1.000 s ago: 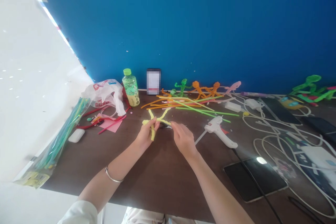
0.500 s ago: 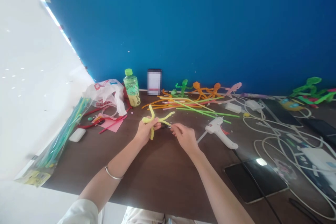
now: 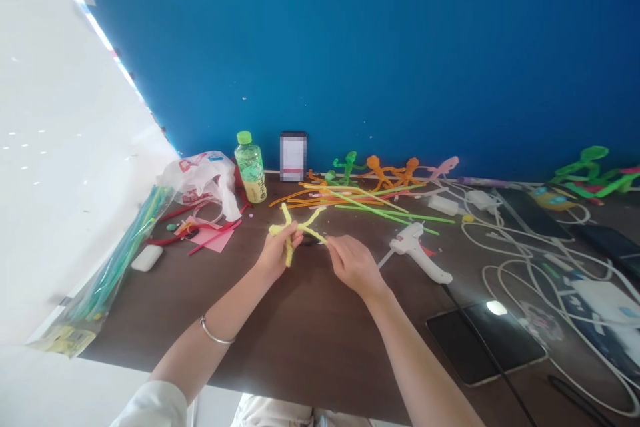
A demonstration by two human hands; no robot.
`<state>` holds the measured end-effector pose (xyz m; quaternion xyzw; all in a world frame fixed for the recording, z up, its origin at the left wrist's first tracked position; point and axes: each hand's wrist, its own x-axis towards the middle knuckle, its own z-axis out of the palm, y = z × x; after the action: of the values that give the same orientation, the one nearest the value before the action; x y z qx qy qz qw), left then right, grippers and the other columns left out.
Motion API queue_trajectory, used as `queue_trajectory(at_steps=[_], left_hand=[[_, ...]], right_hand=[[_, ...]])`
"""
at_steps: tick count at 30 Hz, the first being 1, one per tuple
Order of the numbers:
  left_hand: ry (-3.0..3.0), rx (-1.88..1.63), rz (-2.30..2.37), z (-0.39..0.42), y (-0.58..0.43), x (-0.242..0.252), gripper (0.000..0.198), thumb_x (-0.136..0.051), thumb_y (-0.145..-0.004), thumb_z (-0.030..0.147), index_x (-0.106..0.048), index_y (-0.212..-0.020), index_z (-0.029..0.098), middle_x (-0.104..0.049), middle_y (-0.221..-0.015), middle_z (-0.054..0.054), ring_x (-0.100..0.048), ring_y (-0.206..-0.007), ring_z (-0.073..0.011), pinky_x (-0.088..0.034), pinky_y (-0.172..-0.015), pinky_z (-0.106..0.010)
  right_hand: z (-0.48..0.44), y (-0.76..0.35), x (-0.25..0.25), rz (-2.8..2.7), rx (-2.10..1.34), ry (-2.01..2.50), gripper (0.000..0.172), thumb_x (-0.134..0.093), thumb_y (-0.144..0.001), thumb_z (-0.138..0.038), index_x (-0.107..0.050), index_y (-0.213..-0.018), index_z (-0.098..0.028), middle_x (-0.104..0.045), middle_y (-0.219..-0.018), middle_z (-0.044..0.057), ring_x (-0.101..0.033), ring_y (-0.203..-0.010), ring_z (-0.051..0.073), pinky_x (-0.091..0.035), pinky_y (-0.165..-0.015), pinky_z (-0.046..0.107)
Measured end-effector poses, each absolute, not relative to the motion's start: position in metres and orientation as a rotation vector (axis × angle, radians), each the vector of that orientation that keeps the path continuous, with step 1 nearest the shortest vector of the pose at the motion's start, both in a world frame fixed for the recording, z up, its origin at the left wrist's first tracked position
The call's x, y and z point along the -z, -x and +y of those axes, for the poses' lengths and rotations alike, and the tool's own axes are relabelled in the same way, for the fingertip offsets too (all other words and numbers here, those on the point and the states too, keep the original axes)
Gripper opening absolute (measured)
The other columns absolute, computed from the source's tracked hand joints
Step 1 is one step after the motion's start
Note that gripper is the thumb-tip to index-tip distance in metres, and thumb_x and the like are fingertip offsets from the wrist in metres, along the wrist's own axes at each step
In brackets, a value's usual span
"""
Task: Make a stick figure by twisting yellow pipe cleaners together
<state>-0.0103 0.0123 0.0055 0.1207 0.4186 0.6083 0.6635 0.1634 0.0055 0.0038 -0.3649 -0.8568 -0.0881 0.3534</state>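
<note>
A yellow pipe-cleaner figure with several fuzzy limbs is held over the middle of the table. My left hand pinches its body, the rounded end sticking out to the left of my thumb. My right hand is closed on the tip of the lower right limb, which stretches between both hands. Just behind the hands something small, dark and metallic lies on the table, too hidden to name. Loose orange, yellow and green pipe cleaners lie beyond.
A white glue gun and a black tablet lie to the right, among white cables. At the back are a drink bottle, a propped phone and finished figures. Bagged pipe cleaners are at left.
My right hand has turned and closed further over the limb's end. The upper right limb of the figure has shifted slightly left and up. My left hand keeps its pinch.
</note>
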Motion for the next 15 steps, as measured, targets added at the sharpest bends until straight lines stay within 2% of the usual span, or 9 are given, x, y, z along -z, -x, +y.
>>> queue_trajectory(at_steps=[6, 10, 13, 15], left_hand=[[-0.321, -1.411, 0.955, 0.011, 0.008, -0.005, 0.029, -0.074, -0.06, 0.017, -0.051, -0.076, 0.012, -0.06, -0.064, -0.001, -0.061, -0.057, -0.009, -0.054, -0.06, -0.018], [-0.385, -1.403, 0.958, 0.008, 0.004, -0.006, 0.034, -0.076, -0.057, 0.02, -0.048, -0.074, 0.013, -0.06, -0.061, -0.001, -0.061, -0.056, -0.0106, -0.054, -0.06, -0.021], [-0.404, -1.44, 0.958, 0.008, 0.006, -0.007, 0.035, -0.076, -0.057, 0.021, -0.047, -0.074, 0.014, -0.06, -0.062, 0.0, -0.061, -0.057, -0.0102, -0.054, -0.061, -0.021], [-0.419, -1.444, 0.979, 0.011, 0.01, -0.007, 0.035, -0.076, -0.057, 0.021, -0.046, -0.074, 0.014, -0.06, -0.062, 0.001, -0.061, -0.056, -0.0096, -0.054, -0.059, -0.021]], right_hand=[[0.01, -0.162, 0.005, -2.098, 0.388, 1.078, 0.018, -0.041, -0.084, -0.014, -0.058, -0.09, -0.011, -0.06, -0.062, 0.006, -0.054, -0.056, 0.015, -0.039, -0.057, 0.026], [0.01, -0.159, 0.008, -1.988, 0.432, 1.16, 0.021, -0.041, -0.084, -0.015, -0.059, -0.072, -0.014, -0.055, -0.051, 0.002, -0.049, -0.047, 0.012, -0.035, -0.05, 0.024], [0.007, -0.158, 0.005, -1.984, 0.267, 1.199, 0.029, -0.042, -0.083, -0.02, -0.056, -0.058, -0.017, -0.05, -0.044, 0.0, -0.046, -0.043, 0.011, -0.033, -0.048, 0.023], [0.007, -0.159, 0.001, -1.93, -0.036, 1.226, 0.027, -0.043, -0.084, -0.025, -0.059, -0.063, -0.017, -0.054, -0.05, 0.001, -0.048, -0.046, 0.011, -0.036, -0.049, 0.023]])
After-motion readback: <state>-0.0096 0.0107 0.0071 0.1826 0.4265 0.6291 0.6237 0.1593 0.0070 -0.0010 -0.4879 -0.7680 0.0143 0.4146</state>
